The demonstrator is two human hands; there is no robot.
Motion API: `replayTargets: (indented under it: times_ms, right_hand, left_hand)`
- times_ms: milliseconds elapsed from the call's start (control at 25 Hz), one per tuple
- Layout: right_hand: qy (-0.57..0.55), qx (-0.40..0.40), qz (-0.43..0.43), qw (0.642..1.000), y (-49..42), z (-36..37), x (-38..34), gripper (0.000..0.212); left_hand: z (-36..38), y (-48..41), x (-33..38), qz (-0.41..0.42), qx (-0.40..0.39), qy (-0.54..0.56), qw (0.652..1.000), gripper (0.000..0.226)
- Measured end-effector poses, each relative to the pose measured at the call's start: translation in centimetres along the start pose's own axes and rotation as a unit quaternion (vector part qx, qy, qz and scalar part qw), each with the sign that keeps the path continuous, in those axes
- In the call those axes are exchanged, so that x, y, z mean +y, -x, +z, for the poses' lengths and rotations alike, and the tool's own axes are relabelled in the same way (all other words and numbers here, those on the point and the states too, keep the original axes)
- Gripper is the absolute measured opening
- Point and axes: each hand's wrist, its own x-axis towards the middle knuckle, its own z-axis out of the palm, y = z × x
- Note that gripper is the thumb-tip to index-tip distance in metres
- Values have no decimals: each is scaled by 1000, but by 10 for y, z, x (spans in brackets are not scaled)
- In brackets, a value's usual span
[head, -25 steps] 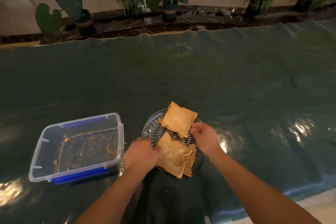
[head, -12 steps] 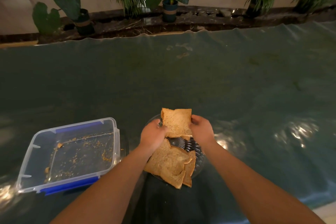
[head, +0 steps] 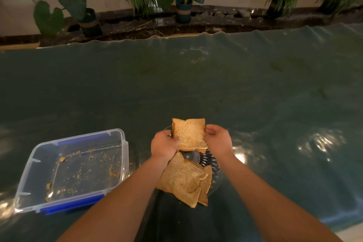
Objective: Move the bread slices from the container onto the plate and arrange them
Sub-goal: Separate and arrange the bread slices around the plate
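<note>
You have one bread slice point(head: 189, 133) pinched between both hands at the far edge of the plate point(head: 215, 175). Your left hand point(head: 164, 146) has its fingers closed on the slice's left edge; your right hand point(head: 217, 139) has its fingers curled against the right edge. Whether the slice rests on the plate or is held just above it cannot be told. On the near side of the plate lie two more slices point(head: 182, 179), overlapping, their near corners hanging over the rim. The plate's ribbed centre shows bare between the held slice and these two. Left of the plate, close beside it, sits the clear container point(head: 23, 175) with blue clips, holding only crumbs. Plate and container stand on the dark green tabletop point(head: 196, 88).
</note>
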Motion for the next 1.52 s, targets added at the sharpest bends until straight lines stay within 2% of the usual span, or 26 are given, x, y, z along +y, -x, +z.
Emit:
replayTargets:
  times_ms: [40,120,200,320,440,560,640,760,920,1160,1320,1440,1520]
  right_hand:
    - [-16,2,7,1000,0,-2,2,31]
    - [-27,13,30,999,-2,-6,7,28]
    - [27,13,39,999,-2,-8,10,28]
    - [113,-16,-3,993,0,-2,9,31]
    - [159,-26,-23,987,3,5,10,29]
    - [237,-37,-51,969,8,9,15,55]
    - [271,-43,-75,959,8,10,15,66]
    - [283,-32,-99,953,2,7,15,60]
    - [270,4,-120,955,1,0,21,43]
    - [247,9,-124,961,7,-4,28,40]
    - [240,19,-149,959,24,-12,26,34]
    - [235,14,-165,958,47,-23,28,39]
    - [278,-20,-165,946,63,-27,31,48]
  left_hand:
    - [1,-3,1,-18,1,28,999,32]
    - [-2,-6,4,-58,-6,134,989,22]
    - [-12,-7,1,-92,8,241,966,18]
    - [-32,-5,-9,-84,53,287,953,22]
    - [-47,1,-13,-27,109,206,972,25]
    - [-53,12,-18,21,157,45,986,28]
    - [-53,18,-23,16,171,4,985,30]
    - [-51,25,-29,17,179,-12,984,29]
    - [-51,25,-37,8,203,-38,979,25]
    - [-45,25,-43,-11,122,-122,985,17]
    - [-44,25,-42,-3,124,-149,981,16]
    - [-43,25,-39,4,111,-194,975,15]
    - [-46,25,-41,11,106,-229,968,14]
